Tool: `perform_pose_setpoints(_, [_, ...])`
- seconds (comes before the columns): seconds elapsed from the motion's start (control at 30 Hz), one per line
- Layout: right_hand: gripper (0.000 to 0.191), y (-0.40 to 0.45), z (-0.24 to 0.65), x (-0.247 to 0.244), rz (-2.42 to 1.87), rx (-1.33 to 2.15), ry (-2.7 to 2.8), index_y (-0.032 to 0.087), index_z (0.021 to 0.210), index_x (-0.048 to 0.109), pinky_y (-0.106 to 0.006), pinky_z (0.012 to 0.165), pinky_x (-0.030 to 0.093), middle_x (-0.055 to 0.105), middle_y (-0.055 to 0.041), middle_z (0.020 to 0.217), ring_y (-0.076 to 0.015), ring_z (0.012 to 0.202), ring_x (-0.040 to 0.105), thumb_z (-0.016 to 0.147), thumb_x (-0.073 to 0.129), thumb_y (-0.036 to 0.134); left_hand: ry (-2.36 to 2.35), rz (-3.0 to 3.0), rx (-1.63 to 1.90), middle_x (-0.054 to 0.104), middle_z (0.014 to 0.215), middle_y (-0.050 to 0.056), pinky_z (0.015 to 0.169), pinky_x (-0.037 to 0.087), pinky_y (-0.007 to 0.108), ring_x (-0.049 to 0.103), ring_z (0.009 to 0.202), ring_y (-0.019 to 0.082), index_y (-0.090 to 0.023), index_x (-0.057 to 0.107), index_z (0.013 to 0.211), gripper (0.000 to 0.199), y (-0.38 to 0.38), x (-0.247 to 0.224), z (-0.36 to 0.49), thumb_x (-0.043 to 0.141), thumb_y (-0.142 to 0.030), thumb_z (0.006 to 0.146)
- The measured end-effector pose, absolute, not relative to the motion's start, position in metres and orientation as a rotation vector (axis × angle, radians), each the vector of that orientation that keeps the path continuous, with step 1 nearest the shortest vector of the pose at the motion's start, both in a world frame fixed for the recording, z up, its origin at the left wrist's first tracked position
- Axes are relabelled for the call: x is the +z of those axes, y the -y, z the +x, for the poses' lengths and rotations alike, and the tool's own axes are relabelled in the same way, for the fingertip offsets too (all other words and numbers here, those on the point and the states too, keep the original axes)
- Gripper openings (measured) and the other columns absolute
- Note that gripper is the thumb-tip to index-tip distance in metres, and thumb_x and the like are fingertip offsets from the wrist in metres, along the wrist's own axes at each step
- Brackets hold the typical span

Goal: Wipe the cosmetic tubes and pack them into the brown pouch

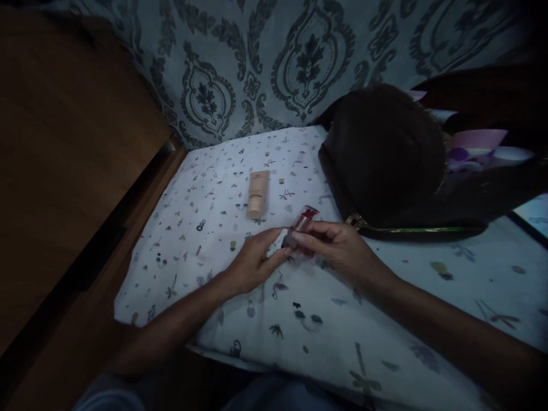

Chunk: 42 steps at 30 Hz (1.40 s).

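My left hand (259,257) is closed on a crumpled white cloth or tissue (277,242), partly hidden by the fingers. Pinched in my right hand (336,242) is a small clear container with a dark red top part (307,214), tilted up to the right. A small dark grey piece (291,240) shows between the fingertips of both hands; which hand bears it is unclear. Just beyond the hands, a beige tube (258,194) lies on the white patterned cloth (222,228).
A dark brown bag (385,154) with a zip sits to the right, pink and white items (479,145) behind it. Wooden furniture (72,148) stands at the left. A patterned curtain (257,63) hangs at the back. Part of a bright screen-like object (537,212) shows at the right edge.
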State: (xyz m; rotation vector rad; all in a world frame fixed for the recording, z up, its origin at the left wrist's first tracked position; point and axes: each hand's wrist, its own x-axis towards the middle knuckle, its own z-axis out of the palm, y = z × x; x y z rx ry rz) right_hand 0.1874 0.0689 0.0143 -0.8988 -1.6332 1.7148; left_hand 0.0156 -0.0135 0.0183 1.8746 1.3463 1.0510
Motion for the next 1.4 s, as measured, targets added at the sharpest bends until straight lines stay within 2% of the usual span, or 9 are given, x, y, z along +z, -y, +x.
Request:
perform_pose_setpoints(0.13, [0.049,-0.073,0.189,0.012,-0.910,1.638,1.635,0.018,0.076,0.072,-0.027,0.054,0.047,0.064,0.0000,0.059,-0.0133,0.055,0.055,0.063,0.080,0.065,-1.428,1.923,1.042,0.070,0.103,0.008,0.079,0.050,0.027,0.065,0.094,0.020,-0.015,0.064,0.113,0.027,0.014,0.019,0.014,0.050,-0.032,0.099])
perform_pose_setpoints(0.27, [0.051,-0.072,0.187,0.010,-0.834,1.739,1.498,0.020,0.093,0.072,-0.030,0.061,0.054,0.071,-0.0014,0.073,-0.0160,0.064,0.064,0.062,0.085,0.058,-1.481,1.919,1.037,0.069,0.096,0.007,0.074,0.048,0.025,0.064,0.086,0.018,-0.013,0.064,0.108,0.025,0.015,0.018,0.014,0.053,-0.033,0.097])
perform_pose_setpoints(0.5, [0.047,-0.071,0.187,0.010,-0.801,1.885,1.437,0.021,0.092,0.075,-0.033,0.075,0.058,0.075,-0.0043,0.085,-0.0186,0.076,0.070,0.062,0.087,0.053,-1.551,1.880,1.066,0.067,0.093,0.005,0.074,0.046,0.025,0.062,0.085,0.018,-0.015,0.062,0.102,0.021,0.012,0.016,0.009,0.055,-0.033,0.096])
perform_pose_setpoints(0.63, [0.039,-0.074,0.189,0.009,-0.812,1.839,1.428,0.020,0.090,0.077,-0.030,0.069,0.053,0.073,-0.0035,0.079,-0.0152,0.069,0.064,0.071,0.080,0.053,-1.575,1.856,1.079,0.066,0.093,0.005,0.076,0.046,0.026,0.062,0.087,0.019,-0.015,0.062,0.102,0.021,0.011,0.017,0.006,0.056,-0.035,0.095])
perform_pose_setpoints(0.8, [0.039,-0.073,0.189,0.013,-0.858,1.795,1.444,0.020,0.088,0.075,-0.028,0.062,0.050,0.071,-0.0024,0.074,-0.0146,0.065,0.062,0.067,0.083,0.051,-1.547,1.773,1.191,0.063,0.092,0.004,0.079,0.045,0.026,0.060,0.088,0.018,-0.015,0.063,0.101,0.021,0.010,0.017,0.004,0.058,-0.034,0.094])
perform_pose_setpoints(0.93, [0.043,-0.071,0.188,0.013,-0.819,1.853,1.499,0.019,0.084,0.073,-0.027,0.059,0.049,0.072,-0.0035,0.075,-0.0154,0.066,0.064,0.059,0.088,0.051,-1.537,1.599,1.281,0.064,0.095,0.005,0.079,0.047,0.026,0.061,0.088,0.017,-0.015,0.062,0.110,0.030,0.009,0.015,0.002,0.058,-0.041,0.094])
perform_pose_setpoints(1.2, [0.041,-0.066,0.188,0.010,-0.797,1.772,1.651,0.020,0.084,0.072,-0.028,0.063,0.052,0.074,-0.0035,0.082,-0.0157,0.069,0.065,0.061,0.087,0.051,-1.485,1.343,1.339,0.062,0.079,0.002,0.072,0.048,0.027,0.058,0.073,0.015,-0.015,0.063,0.117,0.054,0.009,0.012,0.007,0.050,-0.061,0.093])
perform_pose_setpoints(1.3, [0.042,-0.063,0.186,0.011,-0.792,1.715,1.700,0.020,0.084,0.072,-0.029,0.065,0.053,0.074,-0.0036,0.081,-0.0179,0.072,0.067,0.061,0.086,0.053,-1.467,1.265,1.360,0.062,0.079,0.002,0.073,0.049,0.027,0.058,0.075,0.016,-0.016,0.062,0.120,0.058,0.009,0.009,0.011,0.050,-0.065,0.092])
perform_pose_setpoints(1.4, [0.041,-0.058,0.183,0.013,-0.767,1.709,1.725,0.021,0.083,0.072,-0.031,0.066,0.055,0.073,-0.0031,0.077,-0.0189,0.070,0.068,0.061,0.086,0.053,-1.442,1.294,1.308,0.065,0.090,0.005,0.078,0.051,0.029,0.061,0.085,0.019,-0.015,0.060,0.125,0.062,0.011,0.009,0.015,0.051,-0.066,0.090])
